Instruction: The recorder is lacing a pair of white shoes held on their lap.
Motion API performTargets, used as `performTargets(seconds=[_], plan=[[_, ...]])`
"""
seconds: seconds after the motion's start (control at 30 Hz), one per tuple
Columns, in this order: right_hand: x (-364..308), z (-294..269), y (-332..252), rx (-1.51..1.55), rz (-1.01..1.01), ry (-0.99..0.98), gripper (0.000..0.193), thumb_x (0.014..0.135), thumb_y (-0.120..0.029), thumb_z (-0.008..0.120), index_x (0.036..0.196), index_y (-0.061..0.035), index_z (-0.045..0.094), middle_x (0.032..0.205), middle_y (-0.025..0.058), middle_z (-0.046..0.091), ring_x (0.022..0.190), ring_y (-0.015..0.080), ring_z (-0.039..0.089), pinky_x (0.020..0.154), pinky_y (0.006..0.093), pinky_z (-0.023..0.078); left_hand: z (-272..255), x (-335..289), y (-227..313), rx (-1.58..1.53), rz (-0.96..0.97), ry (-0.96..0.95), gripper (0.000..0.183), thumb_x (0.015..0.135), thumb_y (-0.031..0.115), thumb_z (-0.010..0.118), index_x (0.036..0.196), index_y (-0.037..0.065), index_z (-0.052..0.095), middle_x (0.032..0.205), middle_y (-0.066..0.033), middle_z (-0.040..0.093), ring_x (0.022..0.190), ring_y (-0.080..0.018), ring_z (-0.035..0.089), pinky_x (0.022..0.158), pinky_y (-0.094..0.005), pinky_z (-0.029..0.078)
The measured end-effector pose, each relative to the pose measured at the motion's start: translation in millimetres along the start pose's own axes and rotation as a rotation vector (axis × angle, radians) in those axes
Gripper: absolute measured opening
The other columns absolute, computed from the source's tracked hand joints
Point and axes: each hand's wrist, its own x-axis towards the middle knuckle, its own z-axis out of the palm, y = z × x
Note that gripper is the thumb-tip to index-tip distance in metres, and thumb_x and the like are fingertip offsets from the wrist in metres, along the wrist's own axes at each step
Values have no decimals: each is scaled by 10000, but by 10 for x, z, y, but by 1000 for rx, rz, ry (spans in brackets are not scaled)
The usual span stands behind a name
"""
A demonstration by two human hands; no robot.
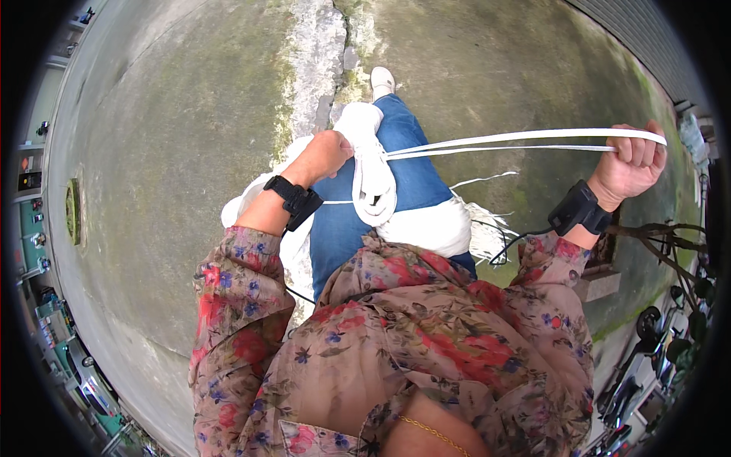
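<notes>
My left hand (326, 154) grips a bundle of white cloth strips (373, 179) that drapes over my knee in blue jeans (415, 175). From the bundle two white strands (518, 141) stretch taut to the right. My right hand (634, 164) holds their far end out at arm's length, fingers closed over them. Each wrist wears a black band. More white cloth (426, 228) lies bunched in my lap, with frayed threads hanging at its right side.
Mossy grey concrete ground (175, 152) lies below, with a cracked pale seam (320, 61) running up the middle. My white shoe (382, 78) rests on it. Bare branches and parked bikes (670, 305) stand at the right edge. A metal shutter (647, 38) is at upper right.
</notes>
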Motion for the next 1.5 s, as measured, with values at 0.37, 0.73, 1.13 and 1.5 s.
performTargets(seconds=[0.37, 0.73, 1.13, 1.5], plan=[[-59, -63, 368, -682, 276, 324, 154, 940, -167, 414, 989, -31, 469, 706, -24, 388, 433, 7, 207, 398, 167, 181, 286, 20, -94, 46, 162, 396, 162, 717, 98, 519, 696, -41, 598, 691, -251, 584, 675, -376, 594, 639, -409, 473], [-148, -176, 452, -658, 230, 429, 158, 947, -145, 375, 1035, -74, 486, 1057, 158, 546, 442, 6, 224, 404, 142, 232, -81, 109, 73, -498, -67, -125, 100, 798, 97, 532, 783, 0, 550, 641, -20, 528, 506, -73, 453, 376, -211, 341], [-277, -196, -136, -72, -23, 39, 44, 877, -20, 420, 891, -44, 454, 496, -48, 326, 359, 13, 206, 357, 187, 148, 2, 114, -261, -849, -40, -344, 102, 841, 64, 528, 941, 54, 512, 759, -1, 522, 526, -55, 440, 374, -174, 307], [-174, -100, 13, -34, 52, -65, 274, 865, 9, 408, 1139, 21, 427, 521, -58, 333, 359, 0, 211, 355, 179, 159, 126, 70, 48, -98, 303, -17, 163, 840, 126, 553, 918, -2, 616, 747, -86, 617, 654, -170, 572, 608, -304, 450]])
